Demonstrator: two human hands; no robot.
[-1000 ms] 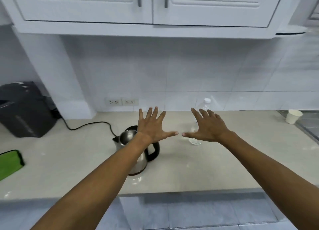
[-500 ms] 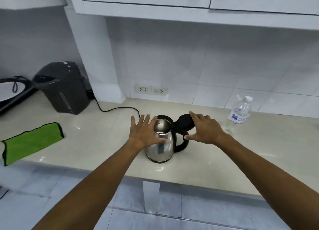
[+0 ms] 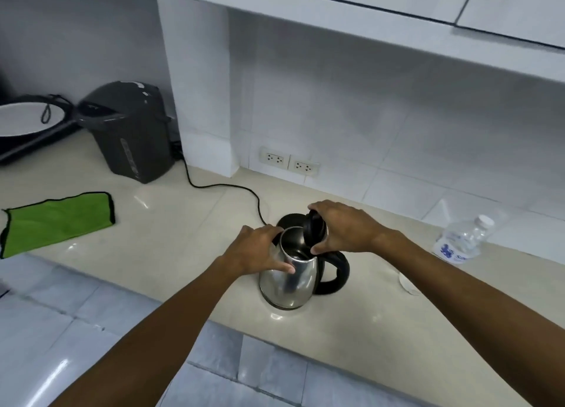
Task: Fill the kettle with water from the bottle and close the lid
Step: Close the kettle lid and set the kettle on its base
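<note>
Near the table (image 3: 171,223) front edge stands the kettle (image 3: 289,281); bottle (image 3: 461,241) well right. I note left hand (image 3: 255,250) gripping its body, right hand (image 3: 345,226) pinching the raised lid (image 3: 315,228).

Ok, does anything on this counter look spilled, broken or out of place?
Nothing spilled or broken. The kettle stands upright, lid held open by the right hand. The water bottle is still capped, and a small white disc lies loose beside it.

Head view, downward over countertop (image 3: 153,223)
</note>
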